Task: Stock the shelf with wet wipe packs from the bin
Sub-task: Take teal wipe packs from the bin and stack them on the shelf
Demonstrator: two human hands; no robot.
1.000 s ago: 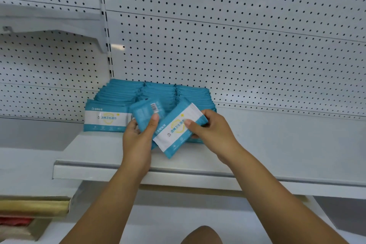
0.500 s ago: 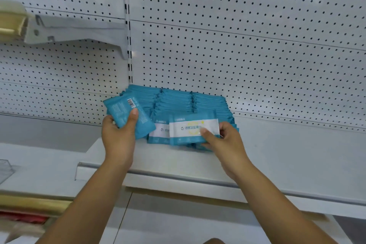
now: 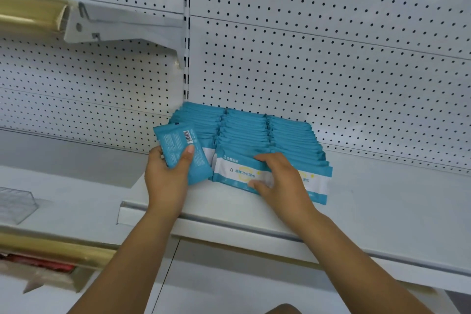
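Now front pack (image 3: 234,173) under right hand (image 3: 280,178)

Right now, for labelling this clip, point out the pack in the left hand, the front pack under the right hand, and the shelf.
held pack (image 3: 175,142): head view, blue back beside barcode.
front pack (image 3: 234,173): head view, white label band.
shelf (image 3: 229,227): head view, front edge.
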